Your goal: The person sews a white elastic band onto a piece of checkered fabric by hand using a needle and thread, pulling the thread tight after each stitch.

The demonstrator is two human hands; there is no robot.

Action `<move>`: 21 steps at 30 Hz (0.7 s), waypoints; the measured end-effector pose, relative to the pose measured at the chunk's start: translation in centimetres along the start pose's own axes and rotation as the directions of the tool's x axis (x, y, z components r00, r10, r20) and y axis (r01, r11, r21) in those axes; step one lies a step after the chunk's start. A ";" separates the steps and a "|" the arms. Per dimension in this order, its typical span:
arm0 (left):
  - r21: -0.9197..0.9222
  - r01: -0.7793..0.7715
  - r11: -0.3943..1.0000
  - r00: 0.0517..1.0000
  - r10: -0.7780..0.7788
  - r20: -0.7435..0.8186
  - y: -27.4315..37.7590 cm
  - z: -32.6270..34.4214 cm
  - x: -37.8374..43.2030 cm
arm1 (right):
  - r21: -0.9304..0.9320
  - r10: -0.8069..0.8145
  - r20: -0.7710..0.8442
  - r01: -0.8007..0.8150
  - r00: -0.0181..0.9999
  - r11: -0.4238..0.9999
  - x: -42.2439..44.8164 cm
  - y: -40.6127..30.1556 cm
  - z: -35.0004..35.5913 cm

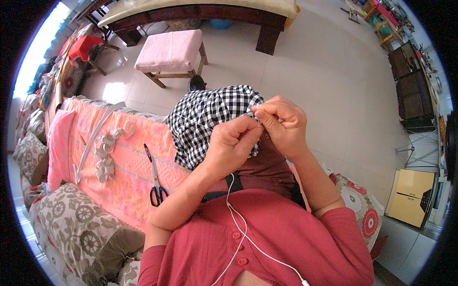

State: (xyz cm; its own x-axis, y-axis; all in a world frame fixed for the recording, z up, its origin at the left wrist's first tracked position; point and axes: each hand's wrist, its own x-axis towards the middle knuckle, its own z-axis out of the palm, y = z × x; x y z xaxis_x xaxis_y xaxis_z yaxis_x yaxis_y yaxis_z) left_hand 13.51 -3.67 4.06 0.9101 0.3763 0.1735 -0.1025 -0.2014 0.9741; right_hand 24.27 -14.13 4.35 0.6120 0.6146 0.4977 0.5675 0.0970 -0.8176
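Both of my hands meet above my lap, fingertips close together. My left hand (232, 141) pinches a thin white thread between thumb and forefinger. Just right of it, my right hand (284, 125) is pinched on a small whitish piece, too small to name surely. Black-and-white checked cloth (211, 107) lies over my lap beneath and left of the hands. On the quilted pink cover to the left rest scissors (155, 178) with dark handles, a long pale ribbon strip (94, 134) and a curled length of white ribbon (105, 153).
A pink-covered stool (170, 50) stands ahead on the tiled floor, before a long table (200, 10) with dark wooden legs. Patterned cushions (78, 221) lie at the lower left. A white cable (232, 207) hangs down my chest. Dark shelving (411, 85) stands far right.
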 end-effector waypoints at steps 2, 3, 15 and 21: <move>0.028 -0.015 1.000 1.000 0.015 -0.005 0.4 -0.6 0.2 | -0.225 -0.206 0.022 0.206 0.978 0.952 0.3 0.7 -0.4; 0.039 -0.006 0.999 1.000 0.006 -0.004 0.5 -0.8 0.3 | -0.330 -0.304 0.051 0.303 0.951 0.894 0.3 0.9 -0.5; -0.081 0.113 0.990 0.993 -0.116 -0.025 0.1 -0.9 0.3 | -0.154 -0.039 0.023 0.042 0.999 0.987 -0.5 0.8 -0.7; -0.075 0.121 0.990 0.992 -0.123 -0.029 -0.1 -1.0 0.3 | 0.547 0.320 0.274 -0.420 0.907 0.724 -0.8 0.5 -1.0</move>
State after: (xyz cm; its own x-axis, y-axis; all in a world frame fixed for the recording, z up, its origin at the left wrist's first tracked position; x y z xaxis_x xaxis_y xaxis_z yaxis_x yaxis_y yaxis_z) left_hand 13.39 -2.63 4.18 0.9036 0.4248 0.0563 -0.0217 -0.0858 0.9961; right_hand 24.60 -15.34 3.80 0.5860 0.8027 0.1107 -0.1474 0.2400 -0.9595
